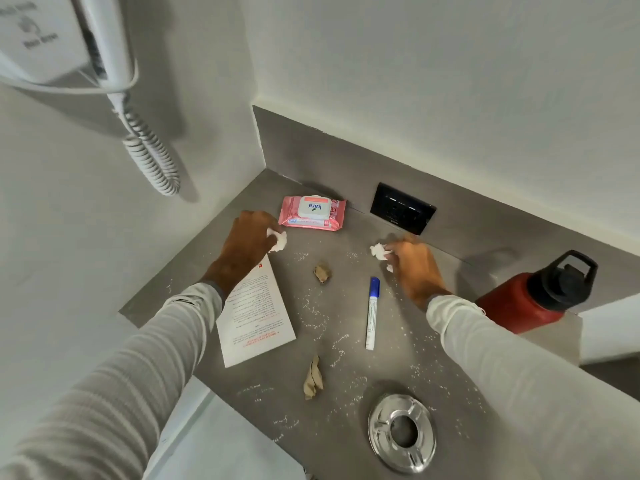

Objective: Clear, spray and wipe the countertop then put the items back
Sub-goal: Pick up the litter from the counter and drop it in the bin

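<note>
On the grey worktop [346, 427] in a white-walled corner, white crumbs lie scattered about. I count one pink wipes pack [313, 213], one sheet of paper [256, 320], one blue marker [372, 313], one shiny metal ring [401, 433], one red bottle [530, 296] and two brown scraps [322, 273]. The hands are well apart. The left hand [249, 239], just beside the pack, pinches a white wad [278, 241]. The right hand [412, 261], just past the marker's tip, pinches another wad [380, 251].
</note>
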Tool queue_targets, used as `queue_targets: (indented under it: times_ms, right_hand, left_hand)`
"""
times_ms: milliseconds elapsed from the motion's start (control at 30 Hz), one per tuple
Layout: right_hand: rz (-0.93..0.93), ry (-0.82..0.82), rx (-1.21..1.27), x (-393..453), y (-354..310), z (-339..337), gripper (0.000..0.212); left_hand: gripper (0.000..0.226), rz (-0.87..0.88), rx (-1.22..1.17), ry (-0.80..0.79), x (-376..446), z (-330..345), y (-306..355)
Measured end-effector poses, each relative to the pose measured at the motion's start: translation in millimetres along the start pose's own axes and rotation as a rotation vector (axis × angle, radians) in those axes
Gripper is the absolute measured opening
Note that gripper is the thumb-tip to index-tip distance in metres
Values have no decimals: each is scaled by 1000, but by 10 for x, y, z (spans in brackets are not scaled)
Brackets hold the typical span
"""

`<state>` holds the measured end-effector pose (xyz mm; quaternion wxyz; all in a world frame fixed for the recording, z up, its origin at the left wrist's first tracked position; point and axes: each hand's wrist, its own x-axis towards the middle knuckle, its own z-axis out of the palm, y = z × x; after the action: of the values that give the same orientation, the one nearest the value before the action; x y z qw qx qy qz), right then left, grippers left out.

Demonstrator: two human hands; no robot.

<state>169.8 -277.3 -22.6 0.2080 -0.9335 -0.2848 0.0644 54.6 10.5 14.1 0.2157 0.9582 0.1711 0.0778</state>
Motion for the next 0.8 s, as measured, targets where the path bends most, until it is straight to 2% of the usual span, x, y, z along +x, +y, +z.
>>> queue_targets:
  times_ms: [167,300,400,567,667,800]
  right_hand:
    - [-125,-85,152,-160,-194,91,17]
    - [-164,-155,226,-219,-375,226,14]
    - [-155,-197,253,-115,-504,264,16]
    - [-246,-313,108,163,-739,352,22]
    - [-229,-383,24,200,-816,443,21]
    - [-160,-302,15,158,-835,570,21]
  left_hand:
    - [17,59,-113,-96,-379,-24,211]
    - [10,150,-162,-272,-797,-22,286]
    - [14,113,-262,-454,-1107,-11,332]
    - [23,58,-331,-612,-1470,151,405]
    - [27,82,-350,-657,-1642,294,506]
    - [25,117,-275,-667,-1719,464,552]
